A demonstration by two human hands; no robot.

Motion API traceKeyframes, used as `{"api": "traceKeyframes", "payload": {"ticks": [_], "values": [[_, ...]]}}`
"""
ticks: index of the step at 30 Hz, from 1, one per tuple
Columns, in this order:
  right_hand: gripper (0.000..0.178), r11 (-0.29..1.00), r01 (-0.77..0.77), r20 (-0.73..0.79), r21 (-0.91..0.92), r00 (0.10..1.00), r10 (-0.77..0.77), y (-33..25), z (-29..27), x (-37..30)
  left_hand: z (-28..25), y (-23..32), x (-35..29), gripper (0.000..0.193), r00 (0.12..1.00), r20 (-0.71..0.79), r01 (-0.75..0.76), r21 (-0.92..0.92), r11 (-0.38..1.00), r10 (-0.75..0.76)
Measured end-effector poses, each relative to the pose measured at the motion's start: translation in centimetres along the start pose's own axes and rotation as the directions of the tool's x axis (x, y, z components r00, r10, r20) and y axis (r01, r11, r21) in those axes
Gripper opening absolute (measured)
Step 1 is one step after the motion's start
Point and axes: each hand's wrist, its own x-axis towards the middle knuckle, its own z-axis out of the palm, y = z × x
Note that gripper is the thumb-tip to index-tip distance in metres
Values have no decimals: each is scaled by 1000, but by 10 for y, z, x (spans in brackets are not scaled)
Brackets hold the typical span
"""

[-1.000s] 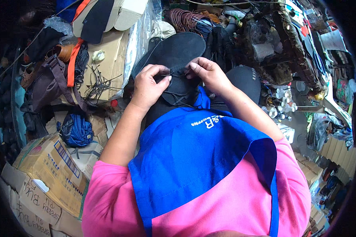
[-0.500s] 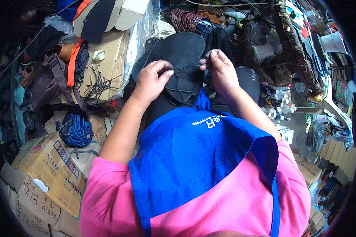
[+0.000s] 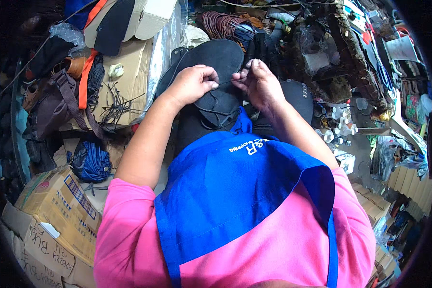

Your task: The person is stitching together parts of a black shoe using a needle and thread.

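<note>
A black, sole-shaped piece (image 3: 221, 54) rests over my lap, its rounded end away from me. Loops of thin black cord (image 3: 211, 111) lie across its nearer part. My left hand (image 3: 195, 85) is at the left of the piece, thumb and forefinger pinched on the cord. Off its right edge, my right hand (image 3: 260, 87) is closed with curled fingers, thumb against forefinger, and the cord runs toward it. What sits right at the right fingertips is too small to make out.
A flat cardboard stack (image 3: 127, 79) with dark cord scraps is at the left, beside a dark bag (image 3: 57, 103). Cardboard boxes (image 3: 57, 211) stand at the lower left. A worn bench (image 3: 357, 62) and small bottles (image 3: 341, 122) are on the right.
My right hand has come left, closer to my left hand. My left hand has shifted slightly right, with its fingers still pinched on the cord.
</note>
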Motion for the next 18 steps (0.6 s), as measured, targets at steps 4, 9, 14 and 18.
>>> {"api": "traceKeyframes", "payload": {"ticks": [4, 9, 14, 18], "values": [[20, 988, 150, 2, 47, 989, -150, -25, -22, 13, 0, -9, 4, 14, 999, 22, 27, -26, 999, -26], [17, 959, 266, -205, 101, 948, -242, -77, -67, 11, 1, -15, 6, 14, 1000, 21, 7, -60, 998, -6], [20, 968, 198, -172, -154, 959, -224, -91, -73, -2, 3, -12, -2, 12, 999, -44, 1, -154, 988, -8], [28, 732, 123, 70, -670, 992, -103, -67, -46, -15, -2, -5, -12, 12, 997, -34, 50, -304, 951, -64]]}}
